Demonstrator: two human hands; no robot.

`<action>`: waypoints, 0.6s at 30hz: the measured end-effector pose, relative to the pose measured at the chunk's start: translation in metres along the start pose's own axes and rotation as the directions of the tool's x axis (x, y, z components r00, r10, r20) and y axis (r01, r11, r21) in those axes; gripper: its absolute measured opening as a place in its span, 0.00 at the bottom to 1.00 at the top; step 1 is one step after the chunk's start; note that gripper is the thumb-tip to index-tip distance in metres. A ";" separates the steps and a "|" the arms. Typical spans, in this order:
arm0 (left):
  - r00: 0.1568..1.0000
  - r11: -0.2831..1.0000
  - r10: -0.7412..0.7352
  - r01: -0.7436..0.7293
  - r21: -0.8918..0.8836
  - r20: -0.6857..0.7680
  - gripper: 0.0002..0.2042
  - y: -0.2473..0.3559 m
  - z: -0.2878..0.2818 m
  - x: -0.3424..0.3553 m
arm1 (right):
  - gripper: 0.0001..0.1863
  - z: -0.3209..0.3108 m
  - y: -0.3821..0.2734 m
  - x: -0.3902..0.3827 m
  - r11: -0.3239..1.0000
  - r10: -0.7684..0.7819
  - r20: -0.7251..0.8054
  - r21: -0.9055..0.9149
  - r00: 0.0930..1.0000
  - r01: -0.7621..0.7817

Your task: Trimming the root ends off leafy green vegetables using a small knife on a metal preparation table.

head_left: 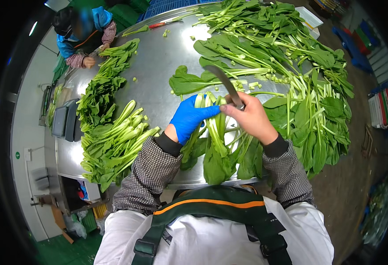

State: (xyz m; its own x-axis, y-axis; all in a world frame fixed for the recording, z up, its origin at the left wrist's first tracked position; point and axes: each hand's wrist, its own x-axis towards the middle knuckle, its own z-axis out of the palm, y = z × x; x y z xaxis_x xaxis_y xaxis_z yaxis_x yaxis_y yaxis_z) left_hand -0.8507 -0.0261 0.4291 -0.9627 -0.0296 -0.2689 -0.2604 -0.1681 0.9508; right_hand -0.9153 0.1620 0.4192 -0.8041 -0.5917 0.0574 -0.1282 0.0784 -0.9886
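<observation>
My left hand point(189, 117), in a blue glove, is wrapped round a bunch of leafy greens point(216, 137) just above the near edge of the table. The pale stems point away from me and the leaves hang toward my body. My bare right hand point(251, 117) grips a knife point(226, 84), its curved blade pointing up and to the left over the table. The right thumb lies against the stems, close to the left thumb. Most of the knife's handle is hidden in my fingers. Cut stem pieces point(253, 85) lie beyond my hands.
Large piles of loose greens point(322, 128) cover the metal table's point(167, 66) right side. Trimmed bunches point(114, 137) are lined up at left, beside a grey scale-like device point(65, 120). A co-worker point(83, 35) stands at the far left. A red-handled tool point(158, 25) lies at the far edge.
</observation>
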 end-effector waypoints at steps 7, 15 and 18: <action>0.991 0.977 0.066 -0.042 0.207 -0.112 0.12 0.011 -0.013 -0.007 | 0.11 -0.022 0.007 0.002 0.982 0.133 -0.191 0.158 0.973 -0.103; 0.992 0.967 -0.042 0.070 -0.244 0.121 0.16 -0.004 -0.005 -0.005 | 0.11 0.020 -0.010 0.013 0.984 0.142 -0.054 0.116 0.988 -0.135; 0.987 0.980 -0.058 0.085 -0.181 0.147 0.16 -0.011 -0.017 -0.006 | 0.11 0.025 -0.009 0.012 0.982 0.151 -0.023 0.114 0.988 -0.147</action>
State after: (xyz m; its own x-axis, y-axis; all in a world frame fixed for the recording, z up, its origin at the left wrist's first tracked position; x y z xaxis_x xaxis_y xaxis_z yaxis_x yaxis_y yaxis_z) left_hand -0.8412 -0.0406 0.4180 -0.9462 0.1258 -0.2980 -0.3234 -0.3452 0.8810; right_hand -0.9094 0.1335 0.4251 -0.8274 -0.5544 -0.0893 0.0588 0.0725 -0.9956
